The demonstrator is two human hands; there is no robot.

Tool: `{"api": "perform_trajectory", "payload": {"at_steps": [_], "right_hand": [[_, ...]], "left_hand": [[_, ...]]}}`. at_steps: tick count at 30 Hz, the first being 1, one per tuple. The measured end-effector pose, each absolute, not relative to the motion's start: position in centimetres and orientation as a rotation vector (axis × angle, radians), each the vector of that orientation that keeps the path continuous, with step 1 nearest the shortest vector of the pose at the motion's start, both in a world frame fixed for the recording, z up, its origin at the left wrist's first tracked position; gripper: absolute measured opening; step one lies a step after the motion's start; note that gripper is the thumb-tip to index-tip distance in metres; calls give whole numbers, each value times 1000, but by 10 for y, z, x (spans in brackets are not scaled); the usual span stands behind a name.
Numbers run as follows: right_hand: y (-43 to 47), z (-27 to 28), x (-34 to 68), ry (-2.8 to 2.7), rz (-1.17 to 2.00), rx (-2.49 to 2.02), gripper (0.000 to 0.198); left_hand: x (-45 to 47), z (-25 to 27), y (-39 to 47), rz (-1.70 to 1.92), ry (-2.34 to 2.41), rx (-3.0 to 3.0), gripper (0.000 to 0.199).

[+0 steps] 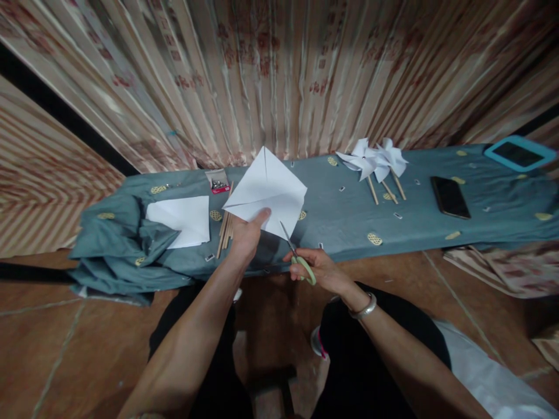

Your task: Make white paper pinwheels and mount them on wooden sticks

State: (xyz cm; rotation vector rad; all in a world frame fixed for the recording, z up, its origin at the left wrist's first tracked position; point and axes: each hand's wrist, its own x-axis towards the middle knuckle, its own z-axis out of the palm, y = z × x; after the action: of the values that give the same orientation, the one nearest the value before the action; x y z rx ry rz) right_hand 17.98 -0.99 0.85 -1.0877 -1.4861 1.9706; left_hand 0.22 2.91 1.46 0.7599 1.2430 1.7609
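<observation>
A square white sheet of paper (279,180) is held up in front of me, with slits running in from its top and left corners. My left hand (248,233) grips it at the lower left edge, thumb on top. In my right hand (321,267) are scissors (305,266) with pale green handles. Their blades meet the paper near its bottom corner. Finished paper pinwheels (371,160) on wooden sticks lie to the right. Wooden sticks (224,233) rest on the cloth just left of my left hand.
A stack of white paper (187,218) and a small box of metal pins (218,181) are on the left of the green cloth (340,221). A black phone (450,196) and a blue-framed tablet (519,153) lie on the right. A pleated curtain (288,81) hangs behind.
</observation>
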Motion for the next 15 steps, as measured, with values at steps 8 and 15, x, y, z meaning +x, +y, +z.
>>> {"api": "perform_trajectory", "payload": {"at_steps": [8, 15], "right_hand": [[-10, 7, 177, -1442, 1987, -1090, 54], [-9, 7, 177, -1537, 1914, -1018, 52]], "left_hand": [[0, 17, 29, 1742, 1281, 704, 60], [4, 20, 25, 1733, 1235, 737, 61]]}}
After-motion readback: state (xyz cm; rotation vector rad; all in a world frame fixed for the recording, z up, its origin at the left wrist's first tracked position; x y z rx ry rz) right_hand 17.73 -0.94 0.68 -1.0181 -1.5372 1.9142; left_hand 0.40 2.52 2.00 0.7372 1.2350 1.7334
